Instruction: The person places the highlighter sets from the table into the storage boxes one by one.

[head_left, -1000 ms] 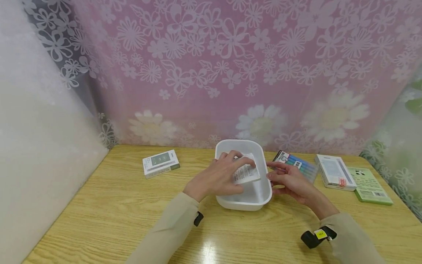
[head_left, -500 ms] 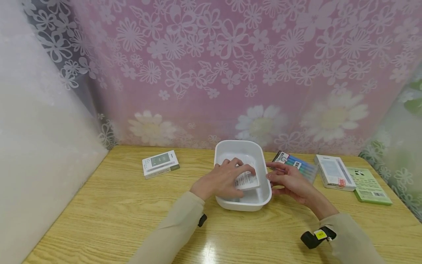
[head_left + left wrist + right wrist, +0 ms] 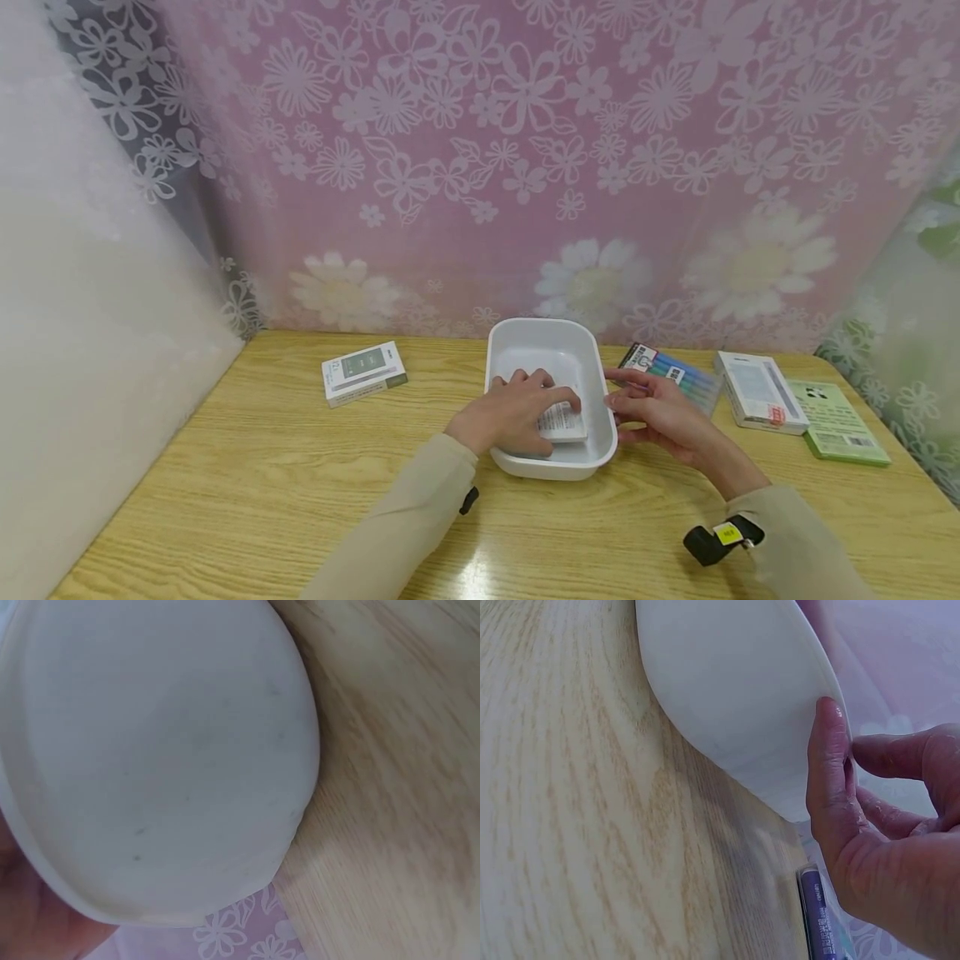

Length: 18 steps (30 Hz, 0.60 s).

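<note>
A white plastic bin (image 3: pixel 588 454) stands on the wooden table. Inside it lies a small white box (image 3: pixel 566 425) printed with dark text, and my left hand (image 3: pixel 517 408) grips that box from above with fingers and thumb spread across it. Part of the box is hidden under the hand. From the right side, my right hand (image 3: pixel 663 412) touches the bin's rim and outer wall. The right wrist view shows one finger (image 3: pixel 827 742) lying along the outer wall and another fingertip at the rim. In the left wrist view the bin's wall blocks sight of the box.
Left of the bin lies a white box with a grey-green panel (image 3: pixel 365 372). To the right are a pack of coloured pens (image 3: pixel 693 383), a larger white box (image 3: pixel 757 392) and a green booklet-like pack (image 3: pixel 843 429). A floral curtain (image 3: pixel 480 167) hangs behind the table.
My left hand has moved the small box toward the near end of the bin, and the box now lies straighter. The right hand has stayed at the bin's side.
</note>
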Each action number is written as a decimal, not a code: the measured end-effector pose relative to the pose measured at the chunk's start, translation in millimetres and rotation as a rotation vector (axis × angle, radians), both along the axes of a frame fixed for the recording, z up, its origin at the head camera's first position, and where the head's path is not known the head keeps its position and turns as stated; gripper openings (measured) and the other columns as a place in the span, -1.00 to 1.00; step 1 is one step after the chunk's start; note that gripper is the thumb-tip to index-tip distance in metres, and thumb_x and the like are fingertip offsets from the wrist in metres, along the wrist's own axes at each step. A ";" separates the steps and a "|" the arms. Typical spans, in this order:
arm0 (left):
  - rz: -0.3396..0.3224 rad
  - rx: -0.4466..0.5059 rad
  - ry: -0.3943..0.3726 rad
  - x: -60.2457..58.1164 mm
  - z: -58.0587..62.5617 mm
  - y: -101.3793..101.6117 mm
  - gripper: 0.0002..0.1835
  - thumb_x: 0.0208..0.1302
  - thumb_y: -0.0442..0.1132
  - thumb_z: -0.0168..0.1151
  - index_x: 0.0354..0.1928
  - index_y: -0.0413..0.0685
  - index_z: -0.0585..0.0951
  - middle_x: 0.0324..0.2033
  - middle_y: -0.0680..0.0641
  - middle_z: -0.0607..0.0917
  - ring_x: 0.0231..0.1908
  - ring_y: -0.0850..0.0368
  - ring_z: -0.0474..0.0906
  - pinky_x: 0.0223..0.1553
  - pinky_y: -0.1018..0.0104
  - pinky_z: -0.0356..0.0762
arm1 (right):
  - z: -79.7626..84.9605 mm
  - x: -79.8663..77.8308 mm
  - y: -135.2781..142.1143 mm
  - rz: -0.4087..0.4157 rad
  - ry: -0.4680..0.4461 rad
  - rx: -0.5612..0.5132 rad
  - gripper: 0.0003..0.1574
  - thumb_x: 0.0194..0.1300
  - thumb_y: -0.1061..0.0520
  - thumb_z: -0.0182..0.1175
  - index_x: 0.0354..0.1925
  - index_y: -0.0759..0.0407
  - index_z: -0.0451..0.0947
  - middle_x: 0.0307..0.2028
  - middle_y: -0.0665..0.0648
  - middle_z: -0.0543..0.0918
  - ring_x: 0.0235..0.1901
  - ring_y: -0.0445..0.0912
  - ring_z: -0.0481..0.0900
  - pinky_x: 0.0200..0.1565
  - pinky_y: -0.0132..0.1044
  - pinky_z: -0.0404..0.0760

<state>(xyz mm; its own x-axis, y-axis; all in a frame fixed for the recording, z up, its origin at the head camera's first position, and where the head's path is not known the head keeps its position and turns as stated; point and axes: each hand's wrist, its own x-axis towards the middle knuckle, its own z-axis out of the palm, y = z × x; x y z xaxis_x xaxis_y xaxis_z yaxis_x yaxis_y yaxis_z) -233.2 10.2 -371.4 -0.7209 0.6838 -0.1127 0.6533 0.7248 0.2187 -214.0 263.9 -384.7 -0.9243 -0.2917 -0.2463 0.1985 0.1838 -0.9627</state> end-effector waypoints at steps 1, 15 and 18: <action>0.002 -0.009 0.000 -0.2 -0.7 0.8 -0.40 0.23 0.03 0.42 0.29 0.57 0.45 0.33 0.03 0.43 0.19 0.01 0.38 0.12 -0.06 0.42 | 0.2 0.4 0.1 -0.002 -0.003 -0.004 -0.12 0.51 0.07 0.17 0.57 0.28 0.01 -0.14 0.00 0.70 -0.18 -0.12 0.74 -0.21 -0.26 0.77; -0.001 -0.105 -0.003 -2.3 -8.0 8.1 -0.44 0.26 0.04 0.42 0.27 0.59 0.47 0.31 0.05 0.46 0.23 0.02 0.40 0.17 -0.03 0.44 | -0.2 1.6 -0.7 -0.006 -0.010 -0.017 -0.10 0.52 0.07 0.17 0.58 0.27 -0.02 -0.14 0.00 0.69 -0.19 -0.13 0.74 -0.20 -0.26 0.77; 0.004 -0.113 -0.015 -2.5 -6.7 8.5 -0.44 0.26 0.02 0.42 0.27 0.59 0.47 0.33 0.06 0.46 0.25 0.03 0.40 0.21 -0.02 0.44 | 0.6 1.7 -1.6 -0.004 -0.010 -0.018 -0.09 0.52 0.07 0.16 0.59 0.27 -0.04 -0.15 0.00 0.69 -0.19 -0.13 0.74 -0.20 -0.26 0.77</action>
